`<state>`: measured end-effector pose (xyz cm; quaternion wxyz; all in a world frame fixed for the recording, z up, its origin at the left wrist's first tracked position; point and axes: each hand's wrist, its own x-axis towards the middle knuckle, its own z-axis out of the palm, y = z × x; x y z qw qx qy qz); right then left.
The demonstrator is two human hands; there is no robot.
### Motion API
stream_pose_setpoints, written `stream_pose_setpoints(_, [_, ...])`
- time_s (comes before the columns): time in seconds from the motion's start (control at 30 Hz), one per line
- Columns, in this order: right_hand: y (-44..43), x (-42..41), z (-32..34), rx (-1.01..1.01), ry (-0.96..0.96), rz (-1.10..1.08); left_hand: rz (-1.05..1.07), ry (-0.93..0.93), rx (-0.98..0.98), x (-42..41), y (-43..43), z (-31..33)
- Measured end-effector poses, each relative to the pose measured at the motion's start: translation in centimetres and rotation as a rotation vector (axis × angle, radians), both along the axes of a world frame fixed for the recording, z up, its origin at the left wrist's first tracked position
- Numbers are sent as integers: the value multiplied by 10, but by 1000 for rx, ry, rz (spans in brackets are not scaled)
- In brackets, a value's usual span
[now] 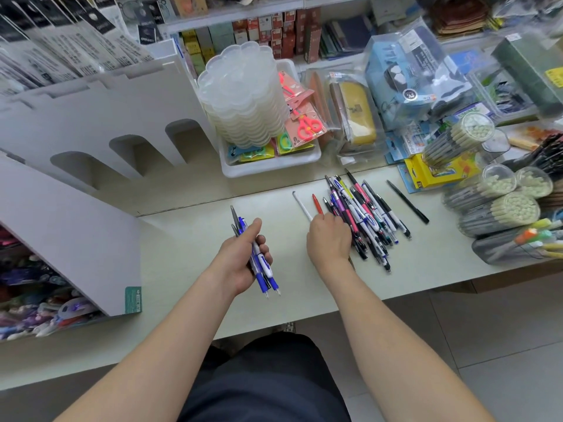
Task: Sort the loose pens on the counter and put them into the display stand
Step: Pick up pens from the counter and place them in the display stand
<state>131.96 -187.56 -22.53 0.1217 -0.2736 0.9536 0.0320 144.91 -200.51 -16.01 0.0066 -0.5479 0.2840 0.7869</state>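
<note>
Mid-sort, the left hand (242, 258) grips a bundle of blue plastic pens (264, 271) over the pale table (170, 239), while the right hand (329, 239) rests on the mixed heap of loose pens (368, 213) with its grip hidden, probably seeking another blue one for the white cardboard display stand (100, 117).

One view: head cam, worn by the person, facing fwd and steeply down onto the desk (189, 239). Wide-angle, straight edges bow. Close in: forearms enter from the near edge, left hand (240, 257) w/ blue pens (262, 263) and right hand (329, 239) sit mid-frame. Display stand (91, 117) fills the left, shelves (237, 15) run along the far side, floor (487, 330) shows near right.
</note>
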Motion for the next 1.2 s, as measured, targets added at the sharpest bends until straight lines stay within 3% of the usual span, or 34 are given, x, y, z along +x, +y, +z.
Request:
stream_pose_setpoints(0.27, [20, 47, -25, -212, 84, -330, -78, 37, -157, -3, 22, -1])
stream_pose_setpoints(0.43, [20, 56, -35, -447, 42, -197, -101, 29, -164, -7, 30, -4])
stream_pose_setpoints(0.6, [9, 45, -30, -303, -41, -292, -95, 23, -148, -3, 32, -7])
stream_pose_setpoints(0.87, [-4, 34, -28, -46, 2, -347, -90, 22, -162, 11, 28, -12])
stream_pose_setpoints(1.07, [-9, 25, -31, -127, -10, -408, -83, 27, -151, 9, 30, -13])
stream_pose_setpoints(1.2, [-7, 25, -33, -99, 13, -227, -90, 25, -143, 11, 32, -13])
